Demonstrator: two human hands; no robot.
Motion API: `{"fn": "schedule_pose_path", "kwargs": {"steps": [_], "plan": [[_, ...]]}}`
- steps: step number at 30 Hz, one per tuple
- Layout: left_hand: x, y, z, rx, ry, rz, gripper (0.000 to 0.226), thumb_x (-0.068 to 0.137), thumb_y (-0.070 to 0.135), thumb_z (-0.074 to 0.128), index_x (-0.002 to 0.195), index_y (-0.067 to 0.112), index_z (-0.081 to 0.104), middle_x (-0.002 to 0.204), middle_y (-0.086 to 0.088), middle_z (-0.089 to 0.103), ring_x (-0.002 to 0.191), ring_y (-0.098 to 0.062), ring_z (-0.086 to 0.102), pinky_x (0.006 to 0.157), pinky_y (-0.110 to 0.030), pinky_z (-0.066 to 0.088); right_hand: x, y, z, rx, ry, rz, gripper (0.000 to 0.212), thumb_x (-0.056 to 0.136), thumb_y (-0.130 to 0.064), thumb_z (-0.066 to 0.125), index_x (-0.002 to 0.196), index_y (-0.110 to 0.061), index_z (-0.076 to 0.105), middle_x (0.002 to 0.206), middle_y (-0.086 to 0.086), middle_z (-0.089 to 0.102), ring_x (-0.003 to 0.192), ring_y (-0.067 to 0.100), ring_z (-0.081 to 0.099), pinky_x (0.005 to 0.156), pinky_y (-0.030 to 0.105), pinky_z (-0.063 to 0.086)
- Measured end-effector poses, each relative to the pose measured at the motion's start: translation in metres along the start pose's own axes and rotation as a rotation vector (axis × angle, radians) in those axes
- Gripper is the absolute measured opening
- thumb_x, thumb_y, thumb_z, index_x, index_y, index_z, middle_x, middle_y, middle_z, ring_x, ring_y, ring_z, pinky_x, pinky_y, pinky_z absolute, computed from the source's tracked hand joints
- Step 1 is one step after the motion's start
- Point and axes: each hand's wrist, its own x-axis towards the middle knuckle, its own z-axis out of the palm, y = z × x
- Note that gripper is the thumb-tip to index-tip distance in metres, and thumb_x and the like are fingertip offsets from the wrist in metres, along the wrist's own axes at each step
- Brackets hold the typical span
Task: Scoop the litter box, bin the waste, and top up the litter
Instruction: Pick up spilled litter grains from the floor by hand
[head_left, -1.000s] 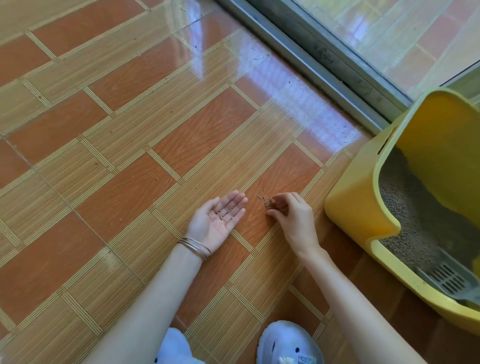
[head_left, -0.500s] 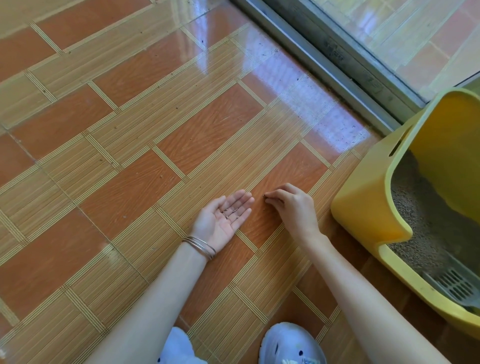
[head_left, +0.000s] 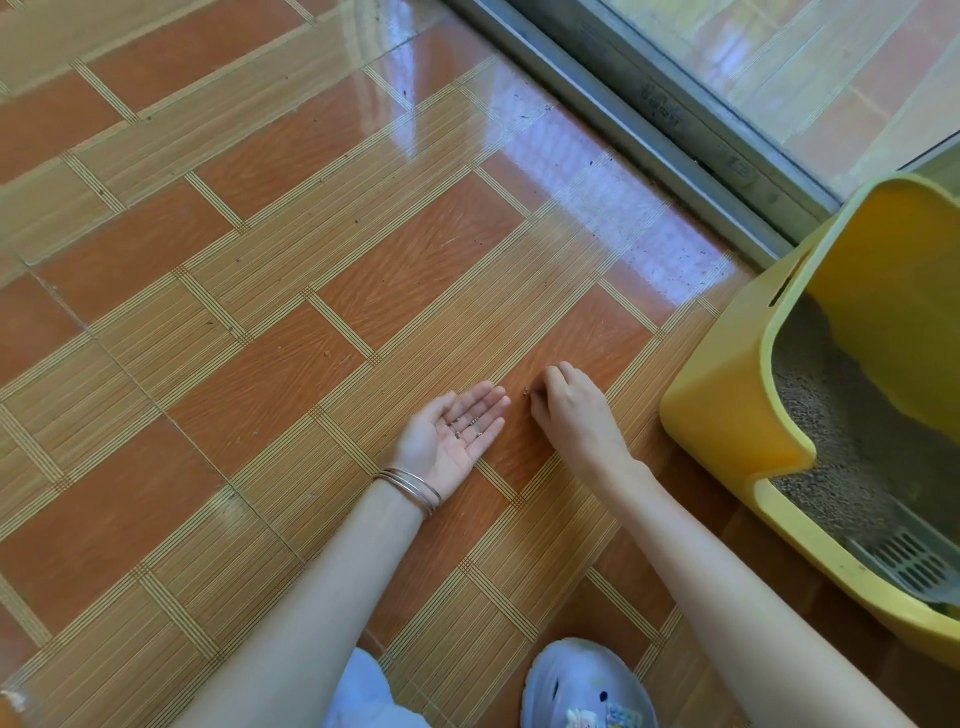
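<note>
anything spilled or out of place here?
Yes. Litter grains lie on the tiled floor, outside the yellow litter box. The right hand is at them with curled fingers; the left hand lies palm up with a few grains on it. Dark specks also dot the floor near the door track.
</note>
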Motion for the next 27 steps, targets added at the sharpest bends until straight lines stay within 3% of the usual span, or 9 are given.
{"fn": "schedule_pose_path", "kwargs": {"steps": [4,8,14,18,21,27], "plan": [[0.0,-0.008,0.006,0.008,0.035,-0.002,0.036,0.099,0.016,0.033,0.104,-0.006,0.061,0.098,-0.019,0.069,0.1,-0.028,0.063,0.092,-0.036,0.048,-0.008,-0.008,-0.016,0.249,0.02,0.066,0.006,0.089,-0.014,0.057,0.09,-0.008,0.059,0.089,0.001,0.058,0.079,0.012,0.054,0.072,0.022,0.045],[-0.001,-0.019,0.013,0.037,0.054,-0.016,0.035,0.1,0.016,0.033,0.093,-0.002,0.063,0.076,-0.013,0.071,0.073,-0.021,0.069,0.071,-0.031,0.057,-0.02,-0.026,-0.026,0.372,0.029,-0.057,0.004,0.082,-0.01,0.068,0.085,-0.01,0.065,0.084,-0.008,0.058,0.07,0.002,0.053,0.068,0.013,0.046],[0.001,-0.007,0.007,-0.027,-0.01,-0.007,0.036,0.099,0.015,0.033,0.105,-0.006,0.062,0.1,-0.02,0.068,0.095,-0.028,0.066,0.085,-0.038,0.053,-0.018,-0.006,-0.032,0.404,0.15,-0.009,0.01,0.083,-0.01,0.068,0.092,-0.01,0.071,0.089,-0.002,0.063,0.077,0.003,0.058,0.071,0.011,0.046],[0.001,0.006,-0.003,-0.07,-0.028,0.034,0.038,0.098,0.014,0.034,0.1,-0.007,0.066,0.105,-0.02,0.068,0.095,-0.029,0.068,0.085,-0.042,0.052,-0.003,0.014,-0.023,0.247,0.106,0.023,0.012,0.086,-0.005,0.063,0.097,-0.007,0.068,0.093,0.004,0.061,0.082,0.018,0.061,0.075,0.031,0.052],[0.001,0.011,-0.006,-0.08,-0.044,0.05,0.042,0.098,0.014,0.035,0.092,-0.006,0.071,0.105,-0.02,0.068,0.095,-0.029,0.068,0.086,-0.042,0.052,0.008,0.019,-0.017,0.142,0.023,-0.048,0.013,0.088,-0.006,0.059,0.099,-0.006,0.067,0.095,0.008,0.06,0.088,0.025,0.058,0.078,0.037,0.051],[0.004,0.01,-0.009,-0.086,-0.068,0.033,0.04,0.097,0.014,0.035,0.095,-0.007,0.07,0.107,-0.02,0.067,0.097,-0.029,0.067,0.087,-0.042,0.052,0.002,0.016,-0.011,0.077,-0.044,-0.2,0.008,0.087,-0.006,0.061,0.092,-0.007,0.066,0.091,0.007,0.059,0.084,0.025,0.056,0.074,0.026,0.043]]}}
